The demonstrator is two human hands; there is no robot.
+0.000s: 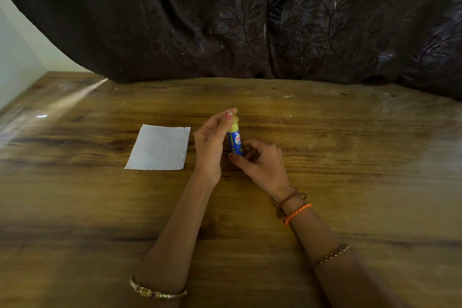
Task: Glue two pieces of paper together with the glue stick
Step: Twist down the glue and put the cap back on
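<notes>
Both hands meet on the glue stick (pixel 236 141), which stands nearly upright just above the wooden table (pixel 325 157). The right hand (pixel 262 162) has its fingers curled round the lower end of the tube, thumb tip pressed against the base, so its grip is closed tight on the barrel. The left hand (pixel 212 145) reaches up along the tube's other side, its fingertips pinching the pale yellow top; whether that top is the cap or bare glue is hard to say from here, as the fingers cover most of it.

Between the two grips the blue label shows. It carries red and white lettering, but only a fragment is visible past the right fingers, something like "Fe" over "St", and I cannot read the whole name.

Just beyond the left hand's outer side, a white piece of paper (pixel 160 149) lies flat on the table, close to that hand but not touching it. It looks like one sheet, perhaps two stacked.

Behind the grip, at the table's far edge, hangs a dark curtain (pixel 250 20) with a leaf pattern.
</notes>
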